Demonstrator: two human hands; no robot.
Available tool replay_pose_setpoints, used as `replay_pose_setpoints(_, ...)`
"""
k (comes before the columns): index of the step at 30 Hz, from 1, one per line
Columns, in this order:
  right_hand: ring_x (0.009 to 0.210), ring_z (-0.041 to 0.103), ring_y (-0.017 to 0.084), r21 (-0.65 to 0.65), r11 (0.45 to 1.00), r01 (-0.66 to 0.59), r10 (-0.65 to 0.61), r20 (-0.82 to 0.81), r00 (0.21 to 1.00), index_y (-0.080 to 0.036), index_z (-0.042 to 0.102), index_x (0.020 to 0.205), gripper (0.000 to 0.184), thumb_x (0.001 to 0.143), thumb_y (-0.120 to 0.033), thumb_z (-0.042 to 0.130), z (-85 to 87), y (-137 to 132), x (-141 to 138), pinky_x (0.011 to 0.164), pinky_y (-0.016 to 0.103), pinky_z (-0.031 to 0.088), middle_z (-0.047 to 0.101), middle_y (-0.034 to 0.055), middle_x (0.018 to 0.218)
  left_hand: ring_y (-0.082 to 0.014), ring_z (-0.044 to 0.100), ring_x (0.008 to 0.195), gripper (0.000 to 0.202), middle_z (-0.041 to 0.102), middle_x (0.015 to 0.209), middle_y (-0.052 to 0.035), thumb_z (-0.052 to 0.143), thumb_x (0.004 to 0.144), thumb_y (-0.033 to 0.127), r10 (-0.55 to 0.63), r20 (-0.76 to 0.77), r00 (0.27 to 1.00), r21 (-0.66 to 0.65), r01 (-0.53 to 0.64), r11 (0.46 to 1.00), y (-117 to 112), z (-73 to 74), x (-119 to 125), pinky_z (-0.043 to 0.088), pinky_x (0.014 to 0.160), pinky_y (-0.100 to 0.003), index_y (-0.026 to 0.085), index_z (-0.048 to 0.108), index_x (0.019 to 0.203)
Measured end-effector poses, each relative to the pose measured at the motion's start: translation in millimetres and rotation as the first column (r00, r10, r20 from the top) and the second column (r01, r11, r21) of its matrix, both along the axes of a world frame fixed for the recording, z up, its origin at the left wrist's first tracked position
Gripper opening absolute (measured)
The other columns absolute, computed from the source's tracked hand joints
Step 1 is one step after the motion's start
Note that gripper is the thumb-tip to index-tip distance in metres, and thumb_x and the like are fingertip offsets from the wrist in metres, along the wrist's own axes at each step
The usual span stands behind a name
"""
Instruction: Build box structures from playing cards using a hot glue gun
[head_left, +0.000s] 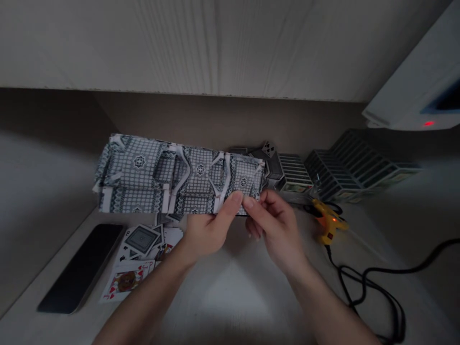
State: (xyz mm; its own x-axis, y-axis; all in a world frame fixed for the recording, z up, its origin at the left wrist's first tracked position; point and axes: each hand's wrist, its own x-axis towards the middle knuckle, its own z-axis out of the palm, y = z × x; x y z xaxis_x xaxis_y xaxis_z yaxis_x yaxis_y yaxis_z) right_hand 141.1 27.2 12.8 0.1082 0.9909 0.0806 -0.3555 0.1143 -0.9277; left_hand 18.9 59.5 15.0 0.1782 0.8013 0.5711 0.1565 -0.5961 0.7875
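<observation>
A long block built of folded playing cards, with patterned grey-and-white backs outward, is raised above the table. My left hand grips it from below near its right half, thumb on the front face. My right hand is closed on the block's lower right corner, thumb on the front and fingers curled beneath. The two thumbs nearly meet. The fingers of my left hand are mostly hidden behind the block.
Loose playing cards lie on the left beside a black phone. Card-built stacks stand at the back right. A yellow glue gun with a lit red light trails a black cable. A white device juts in above.
</observation>
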Motion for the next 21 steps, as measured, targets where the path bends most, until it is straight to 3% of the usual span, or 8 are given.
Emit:
replay_pose_setpoints(8,0.033,0.04,0.005,-0.018,1.0,0.002,-0.002,-0.013,1.0,-0.021,0.044,0.062,0.036,0.075,-0.04,0.072,0.8,1.2,-1.4,0.037,0.02,0.032,0.044,-0.0117,0.038,-0.0147,0.062,0.068,0.03,0.065,0.069,0.0004,0.052,0.088,0.042,-0.046,0.099,0.994,-0.174,0.063,0.983,1.4,1.2,0.2,0.054,0.074,-0.028,0.02,0.064,0.071)
replay_pose_setpoints(13,0.033,0.04,0.005,-0.009,1.0,0.006,-0.006,-0.028,1.0,-0.021,0.044,0.062,0.035,0.075,-0.038,0.073,2.1,-0.8,-0.1,0.037,0.019,0.031,0.046,-0.0115,0.039,-0.0156,0.065,0.079,0.029,0.068,0.073,-0.0002,0.052,0.09,0.039,-0.067,0.094,0.993,-0.126,0.078,0.989,-0.5,1.3,0.7,0.051,0.089,-0.03,0.02,0.065,0.073)
replay_pose_setpoints(21,0.031,0.034,0.005,0.016,1.0,0.0,0.001,-0.091,0.996,-0.022,0.041,0.062,0.037,0.078,-0.036,0.071,-2.4,0.3,-2.7,0.035,0.019,0.028,0.042,-0.0126,0.037,-0.0159,0.066,0.086,0.023,0.071,0.085,-0.0021,0.049,0.091,0.034,-0.011,-0.016,1.0,-0.018,0.01,1.0,-0.1,2.7,2.2,0.051,0.091,-0.031,0.019,0.066,0.084)
